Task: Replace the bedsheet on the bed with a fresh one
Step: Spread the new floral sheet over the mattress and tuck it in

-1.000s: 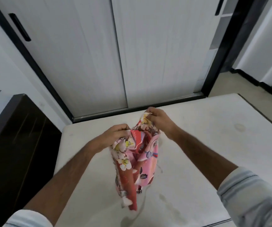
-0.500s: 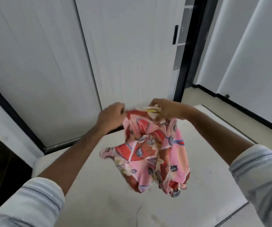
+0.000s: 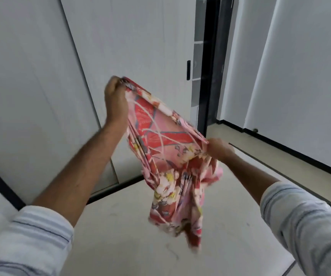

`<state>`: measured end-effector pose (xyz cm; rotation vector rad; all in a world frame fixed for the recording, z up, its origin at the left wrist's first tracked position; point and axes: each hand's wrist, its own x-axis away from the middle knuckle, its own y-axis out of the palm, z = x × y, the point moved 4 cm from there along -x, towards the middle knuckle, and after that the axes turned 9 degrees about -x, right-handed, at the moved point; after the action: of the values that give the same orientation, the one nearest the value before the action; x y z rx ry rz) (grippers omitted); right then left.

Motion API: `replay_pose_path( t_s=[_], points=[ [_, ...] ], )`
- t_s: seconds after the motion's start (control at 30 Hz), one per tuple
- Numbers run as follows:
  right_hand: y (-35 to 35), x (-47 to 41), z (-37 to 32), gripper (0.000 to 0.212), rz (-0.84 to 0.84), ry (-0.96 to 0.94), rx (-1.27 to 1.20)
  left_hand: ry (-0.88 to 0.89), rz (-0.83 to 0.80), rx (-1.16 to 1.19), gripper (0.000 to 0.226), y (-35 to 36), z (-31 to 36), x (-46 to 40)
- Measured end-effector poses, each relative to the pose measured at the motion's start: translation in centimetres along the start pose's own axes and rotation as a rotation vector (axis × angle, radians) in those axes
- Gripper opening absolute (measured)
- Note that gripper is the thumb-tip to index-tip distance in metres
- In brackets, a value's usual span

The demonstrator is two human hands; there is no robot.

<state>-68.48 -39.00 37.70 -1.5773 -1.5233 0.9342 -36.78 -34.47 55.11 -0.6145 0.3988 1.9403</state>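
A pink and red floral bedsheet (image 3: 172,176) hangs bunched in the air above the bare off-white mattress (image 3: 124,232). My left hand (image 3: 115,100) is raised high and grips one end of the sheet's top edge. My right hand (image 3: 219,149) is lower and to the right, closed on the other end of that edge. The edge is stretched taut between both hands, and the rest of the cloth dangles down, its lower end blurred just above the mattress.
White sliding wardrobe doors (image 3: 41,86) stand close behind the bed, with a black frame (image 3: 208,76) at their right. A beige floor strip (image 3: 276,156) runs along the bed's right side beside a white wall (image 3: 310,76) with black skirting.
My hands have moved apart and my left hand has risen, stretching the sheet's edge out. The cloth has opened further and swung. My view has tilted up and to the right.
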Motion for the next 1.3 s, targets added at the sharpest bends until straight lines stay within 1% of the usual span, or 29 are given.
replay_pose_path(
  t_s=[0.07, 0.1, 0.17, 0.2, 0.23, 0.27, 0.33, 0.37, 0.4, 0.43, 0.47, 0.53, 0.57, 0.6, 0.63, 0.67, 0.73, 0.77, 0.8, 0.83, 0.93, 0.97, 1.03, 1.1, 1.13, 1.17, 1.2, 1.23, 1.3],
  points=[
    [0.4, -0.9, 1.3, 0.021, -0.055, 0.08, -0.142, 0.059, 0.042, -0.128, 0.016, -2.1, 0.6, -2.2],
    [0.4, -1.1, 1.3, 0.022, -0.1, 0.136, -0.336, 0.056, 0.056, -0.214, 0.014, -3.2, 0.5, -2.8],
    [0.0, -1.0, -0.1, 0.03, -0.279, 0.264, -0.935, 0.026, 0.064, -0.397, 0.012, -5.0, -0.1, -3.4],
    [-1.0, -1.4, -1.2, 0.032, -0.324, 0.265, -1.173, 0.033, 0.058, -0.485, 0.012, -5.7, 0.1, -3.4],
    [-2.7, -2.2, -2.4, 0.034, -0.311, 0.217, -1.319, 0.056, 0.047, -0.57, 0.013, -6.3, 0.1, -3.4],
    [-5.2, -3.2, -3.4, 0.037, -0.237, 0.138, -1.403, 0.099, 0.041, -0.646, 0.013, -6.8, 0.6, -3.5],
    [-10.9, -5.1, -5.7, 0.041, 0.037, -0.032, -1.519, 0.225, 0.035, -0.826, 0.009, -7.9, 2.0, -3.9],
    [-13.6, -6.0, -6.6, 0.038, 0.159, -0.091, -1.553, 0.319, 0.022, -0.929, 0.008, -8.2, 3.0, -4.2],
    [-16.0, -6.6, -7.4, 0.03, 0.251, -0.138, -1.535, 0.427, -0.011, -1.034, 0.013, -8.4, 3.9, -4.3],
    [-18.0, -6.3, -8.4, 0.022, 0.295, -0.188, -1.461, 0.551, -0.062, -1.128, 0.023, -8.3, 4.8, -4.2],
    [-19.4, -6.0, -9.2, 0.022, 0.286, -0.227, -1.322, 0.669, -0.136, -1.22, 0.035, -8.1, 5.6, -4.2],
    [-19.9, -6.6, -9.4, 0.025, 0.123, -0.226, -0.945, 0.824, -0.276, -1.422, 0.052, -7.8, 6.2, -4.3],
    [-20.1, -7.1, -8.8, 0.023, 0.047, -0.208, -0.819, 0.839, -0.325, -1.53, 0.049, -7.9, 6.2, -4.5],
    [-20.7, -8.3, -7.9, 0.022, 0.035, -0.191, -0.738, 0.818, -0.338, -1.632, 0.039, -8.2, 6.3, -4.7],
    [-21.8, -9.2, -7.1, 0.02, 0.1, -0.177, -0.709, 0.767, -0.317, -1.71, 0.025, -8.5, 6.6, -5.2],
    [-23.0, -10.0, -6.6, 0.017, 0.22, -0.155, -0.693, 0.697, -0.275, -1.748, 0.015, -8.7, 7.0, -5.6],
    [-25.4, -10.4, -6.3, 0.013, 0.521, -0.18, -0.688, 0.603, -0.156, -1.709, 0.009, -8.7, 7.9, -6.4],
    [-25.9, -10.4, -6.6, 0.014, 0.633, -0.225, -0.701, 0.57, -0.101, -1.672, 0.007, -8.5, 8.3, -6.7],
    [-25.7, -10.0, -7.1, 0.018, 0.664, -0.265, -0.727, 0.52, -0.06, -1.627, 0.006, -8.3, 8.7, -6.8],
    [-25.2, -10.1, -7.3, 0.02, 0.612, -0.286, -0.758, 0.468, -0.023, -1.566, 0.005, -8.4, 8.9, -6.9],
    [-22.1, -11.3, -6.7, 0.01, 0.208, -0.229, -0.762, 0.304, 0.114, -1.413, 0.012, -10.0, 9.1, -7.1],
    [-21.6, -11.7, -6.2, 0.009, 0.157, -0.222, -0.753, 0.246, 0.141, -1.367, 0.017, -10.8, 8.9, -7.2],
    [-21.5, -12.0, -5.9, 0.012, 0.248, -0.236, -0.749, 0.166, 0.157, -1.303, 0.028, -11.4, 8.5, -6.8],
    [-21.7, -11.3, -5.8, 0.016, 0.392, -0.271, -0.641, 0.115, 0.16, -1.247, 0.035, -11.3, 8.0, -6.1],
    [-21.5, -10.7, -6.0, 0.019, 0.418, -0.303, -0.578, 0.096, 0.173, -1.214, 0.035, -11.4, 7.8, -5.7],
    [-21.1, -10.1, -6.1, 0.018, 0.389, -0.34, -0.524, 0.087, 0.188, -1.187, 0.034, -11.7, 7.5, -5.3],
    [-20.1, -9.4, -6.2, 0.014, 0.308, -0.389, -0.475, 0.078, 0.193, -1.173, 0.033, -12.2, 7.1, -4.6],
    [-18.7, -8.3, -6.2, 0.012, 0.199, -0.44, -0.414, 0.095, 0.189, -1.167, 0.034, -12.6, 6.6, -3.8],
    [-13.5, -5.9, -4.6, 0.007, -0.06, -0.488, -0.244, 0.141, 0.126, -1.197, 0.036, -13.5, 4.1, -0.4]
  ],
)
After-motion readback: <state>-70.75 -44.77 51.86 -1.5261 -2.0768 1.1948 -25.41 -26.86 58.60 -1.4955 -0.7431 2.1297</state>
